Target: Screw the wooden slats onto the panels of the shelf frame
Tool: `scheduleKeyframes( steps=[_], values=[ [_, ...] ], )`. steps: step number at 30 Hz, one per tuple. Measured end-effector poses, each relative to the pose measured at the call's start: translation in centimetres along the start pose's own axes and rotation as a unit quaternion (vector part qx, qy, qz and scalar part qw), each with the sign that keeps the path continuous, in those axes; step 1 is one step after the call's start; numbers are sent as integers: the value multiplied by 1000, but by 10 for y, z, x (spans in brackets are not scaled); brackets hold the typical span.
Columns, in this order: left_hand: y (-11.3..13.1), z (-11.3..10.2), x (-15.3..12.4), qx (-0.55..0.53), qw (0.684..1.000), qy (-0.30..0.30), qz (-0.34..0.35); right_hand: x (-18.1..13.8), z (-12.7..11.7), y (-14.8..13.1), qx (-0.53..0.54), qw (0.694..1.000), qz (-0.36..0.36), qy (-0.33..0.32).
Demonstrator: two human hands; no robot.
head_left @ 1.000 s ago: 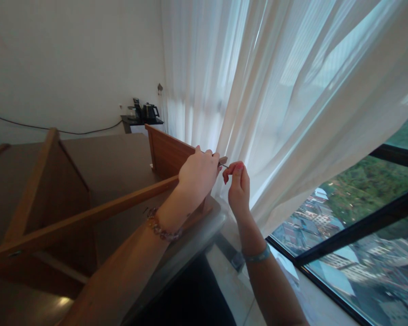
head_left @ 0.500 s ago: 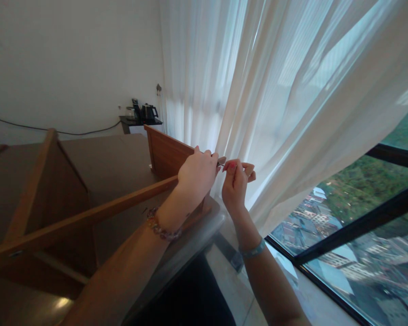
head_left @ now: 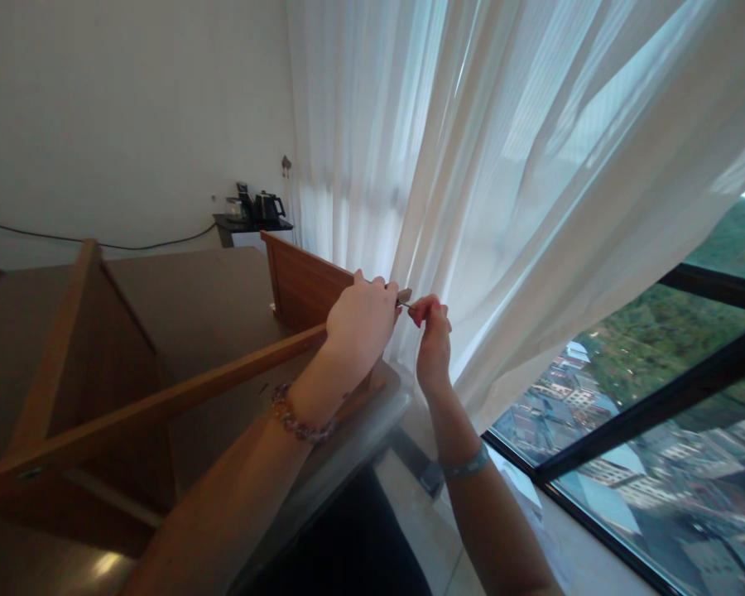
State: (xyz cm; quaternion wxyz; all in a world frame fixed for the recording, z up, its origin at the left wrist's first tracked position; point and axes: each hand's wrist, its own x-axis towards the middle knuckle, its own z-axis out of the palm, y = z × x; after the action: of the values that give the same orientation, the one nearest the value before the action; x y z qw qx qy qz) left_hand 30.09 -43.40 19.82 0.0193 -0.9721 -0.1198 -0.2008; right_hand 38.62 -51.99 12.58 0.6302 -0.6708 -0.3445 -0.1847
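Observation:
An upturned wooden table frame lies before me, one leg running from lower left up to centre. My left hand is closed around the end of that leg. My right hand is closed in a pinch on a thin metal pin or screw sticking out of the leg's tip, right beside the left thumb. Both wrists wear bracelets.
A sheer white curtain hangs directly behind the hands, over a large window with a dark frame and a city far below. A small black side table with a kettle stands against the white wall. A grey curved chair edge lies under my left arm.
My right hand's fingers opened out a little half a second ago and have closed again into a pinch on the pin. The left hand has kept its grip.

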Motion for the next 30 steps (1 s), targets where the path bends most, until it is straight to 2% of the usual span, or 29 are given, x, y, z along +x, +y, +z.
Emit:
scheduleKeyframes(
  steps=[7,10,13,15,17,20,25,28,30],
  values=[
    [0,-1,-1,3,1000,0,-4,10,-18,-9,-115,988,-50,-88],
    [0,-1,-1,6,1000,5,-1,14,-27,-10,-98,982,-54,-149],
    [0,0,-1,5,1000,8,2,18,-35,-9,54,972,31,-227],
    [0,2,-1,3,1000,10,1,19,-37,-9,169,944,123,-256],
    [-1,3,0,4,1000,9,2,19,-37,-11,240,910,206,-267],
    [-2,4,1,7,1000,8,9,15,-35,-16,329,865,288,-247],
    [-2,4,1,-2,1000,9,5,9,-33,-28,469,778,393,-142],
    [-2,3,0,-8,1000,7,-1,7,-34,-32,494,757,415,-104],
    [-1,2,-1,-7,1000,4,-1,5,-34,-31,498,755,413,-102]
  ],
)
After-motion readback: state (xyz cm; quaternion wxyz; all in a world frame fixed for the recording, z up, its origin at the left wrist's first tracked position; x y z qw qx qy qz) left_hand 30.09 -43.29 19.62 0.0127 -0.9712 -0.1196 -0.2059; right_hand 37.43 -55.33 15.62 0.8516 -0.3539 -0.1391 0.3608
